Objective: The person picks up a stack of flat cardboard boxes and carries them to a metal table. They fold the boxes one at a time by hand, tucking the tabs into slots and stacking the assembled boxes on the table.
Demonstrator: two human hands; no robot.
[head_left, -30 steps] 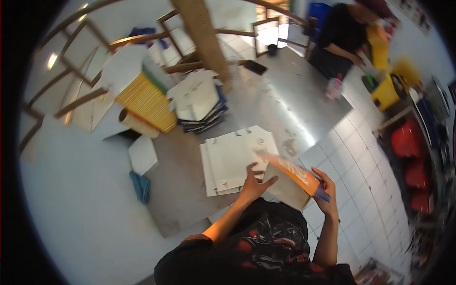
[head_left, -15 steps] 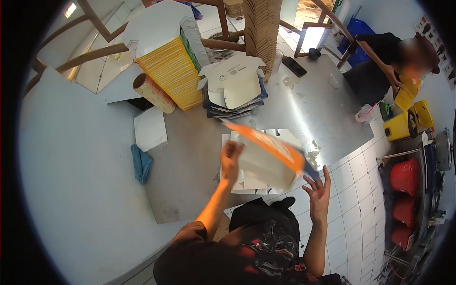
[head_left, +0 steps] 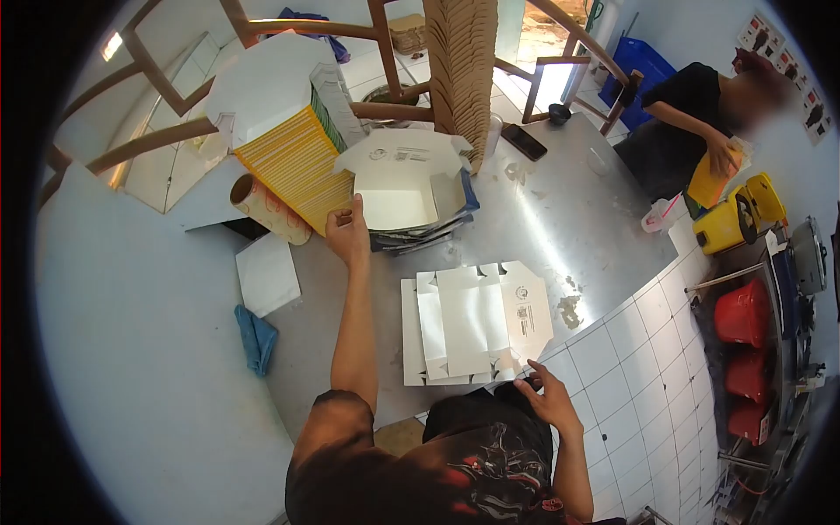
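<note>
An open-lidded cardboard box (head_left: 398,208), white inside, rests on a stack of dark-sided boxes (head_left: 424,238) at the back of the metal table. At its near left corner my left hand (head_left: 350,234) is closed on the wall; part of the grip is hidden. Flat white box blanks (head_left: 472,319) lie piled in front of me, the top one creased, with round cut corners and small print on its right flap. Close to that pile's lower right corner is my right hand (head_left: 549,398), holding nothing, fingers apart.
Yellow-striped folded boxes (head_left: 293,166) and a cardboard tube (head_left: 271,210) stand left of the stack. A tall brown cardboard stack (head_left: 464,79), a phone (head_left: 525,142) and a blue cloth (head_left: 255,341) are around the table. Another person (head_left: 691,122) handles something yellow at right.
The orange-sided box, blurred above the flat blanks before, has gone to the stack at the back. My left hand moved forward and left; my right hand dropped toward the blanks.
</note>
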